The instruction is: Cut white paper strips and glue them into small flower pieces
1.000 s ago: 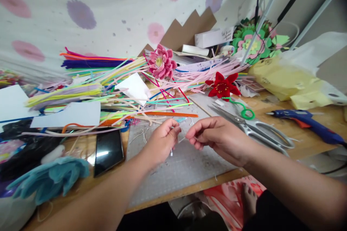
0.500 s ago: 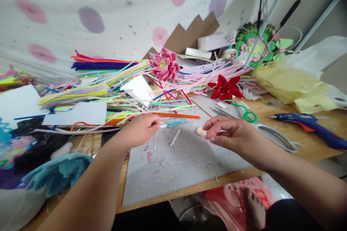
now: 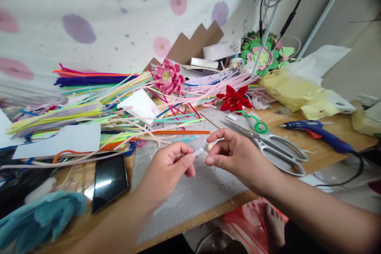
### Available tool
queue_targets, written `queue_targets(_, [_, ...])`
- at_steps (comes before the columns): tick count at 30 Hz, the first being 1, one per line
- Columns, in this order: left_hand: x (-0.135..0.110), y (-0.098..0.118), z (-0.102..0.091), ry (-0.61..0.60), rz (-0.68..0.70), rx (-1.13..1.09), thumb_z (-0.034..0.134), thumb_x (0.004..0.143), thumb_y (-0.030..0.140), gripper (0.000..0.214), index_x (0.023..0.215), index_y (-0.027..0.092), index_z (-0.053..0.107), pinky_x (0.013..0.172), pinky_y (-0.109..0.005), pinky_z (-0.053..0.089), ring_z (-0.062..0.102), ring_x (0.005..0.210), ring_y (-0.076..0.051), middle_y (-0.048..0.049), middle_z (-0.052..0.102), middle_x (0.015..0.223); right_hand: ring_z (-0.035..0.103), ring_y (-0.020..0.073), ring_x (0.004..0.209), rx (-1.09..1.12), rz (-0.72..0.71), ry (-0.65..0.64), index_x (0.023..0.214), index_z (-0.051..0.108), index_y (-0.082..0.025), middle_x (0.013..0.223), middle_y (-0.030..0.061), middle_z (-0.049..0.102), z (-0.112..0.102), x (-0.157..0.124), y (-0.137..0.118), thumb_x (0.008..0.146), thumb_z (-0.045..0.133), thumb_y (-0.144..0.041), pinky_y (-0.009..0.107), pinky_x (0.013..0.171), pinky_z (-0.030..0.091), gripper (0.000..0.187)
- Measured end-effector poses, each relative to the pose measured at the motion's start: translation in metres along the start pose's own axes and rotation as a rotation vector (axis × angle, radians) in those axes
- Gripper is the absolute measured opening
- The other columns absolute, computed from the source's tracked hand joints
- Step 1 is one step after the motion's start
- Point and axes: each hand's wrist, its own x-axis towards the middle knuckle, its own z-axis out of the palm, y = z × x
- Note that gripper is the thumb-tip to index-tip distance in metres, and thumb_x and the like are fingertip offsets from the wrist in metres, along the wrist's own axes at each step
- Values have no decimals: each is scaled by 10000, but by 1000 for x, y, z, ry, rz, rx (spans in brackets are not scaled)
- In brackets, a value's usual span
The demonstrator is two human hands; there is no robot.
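Observation:
My left hand [image 3: 175, 162] pinches a short white strip [image 3: 198, 152] between thumb and fingers, its free end pointing right. Close beside that end, my right hand [image 3: 228, 151] has its fingers curled and thumb drawn in. A thin pale strand seems to run from the strip towards the right fingertips, but what they hold is too small to make out. A small cream round piece [image 3: 210, 146] shows partly behind the right fingers. Both hands are over a grey cutting mat [image 3: 184, 210].
Scissors [image 3: 279, 149] and a blue glue gun [image 3: 318, 131] lie to the right. Red [image 3: 235, 98] and pink [image 3: 169, 76] fuzzy flowers stand behind, among many coloured pipe cleaners [image 3: 59, 117]. At the left are a black phone [image 3: 109, 180] and a blue felt-like flower [image 3: 44, 216].
My left hand has moved right and nearer with the white strip, and now almost meets my right hand. The camera view has turned slightly right, showing more of the scissors and phone.

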Motion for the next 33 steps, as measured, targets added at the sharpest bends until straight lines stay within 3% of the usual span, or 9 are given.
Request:
queue_targets(15, [0,2,0,-10,-2,-60,573,852,252,132,734,193,582,585,-237,420,558,538,-104,48,635,536,594,101,610,29,9,61,846,616,-184,653,-36,638,10,4,5,660,757,-230,237,615,450,238])
queue_targets(33, [0,7,1,53,22,111,577,807,264,135,691,197,587,552,-250,426,563,536,-129,24,638,546,627,112,628,38,15,75,752,683,-193,670,-21,681,12,4,6,632,758,-207,244,635,495,142])
